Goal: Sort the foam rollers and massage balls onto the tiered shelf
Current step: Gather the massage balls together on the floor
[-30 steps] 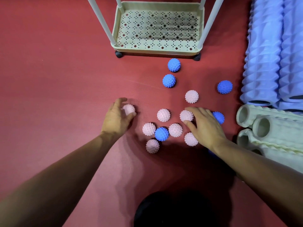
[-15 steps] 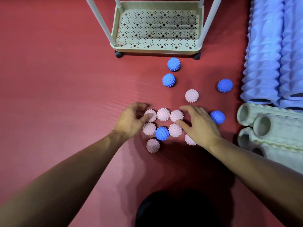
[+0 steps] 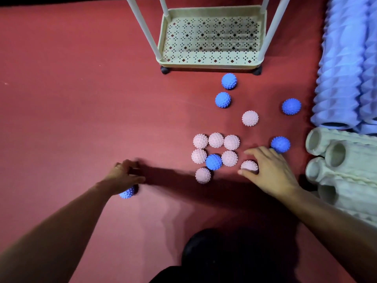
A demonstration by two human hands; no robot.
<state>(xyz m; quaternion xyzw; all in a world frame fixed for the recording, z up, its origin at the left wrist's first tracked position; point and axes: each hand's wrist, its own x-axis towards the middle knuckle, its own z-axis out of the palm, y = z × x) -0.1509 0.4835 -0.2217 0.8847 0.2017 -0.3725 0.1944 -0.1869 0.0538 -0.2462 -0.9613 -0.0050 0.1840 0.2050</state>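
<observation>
My left hand [image 3: 124,176] has swung out away from the pink cluster [image 3: 215,152] it was nudging half a second ago and now sits over a blue ball [image 3: 128,193], well to the cluster's left. The ball pokes out under the heel of the palm; the hand is blurred, so I cannot tell whether the fingers are curled round it or only resting on top.

My right hand [image 3: 269,170] has stayed close to the cluster. Its fingers arch over a pink ball [image 3: 249,166], thumb and forefinger either side, which I read as a loose pinch. Just beyond its knuckles lies another blue ball [image 3: 280,144], touching or nearly so.

The gathered pinks now lie tight together between my two hands, with one blue ball [image 3: 213,161] stuck among them. So the herding looks done on the left, and I judge the colours are being separated before loading.

The shelf tray [image 3: 212,65] stands well ahead of both hands, nothing in it yet. The blue rollers [image 3: 344,64] and pale rollers [image 3: 342,164] lie untouched beyond my right hand.
</observation>
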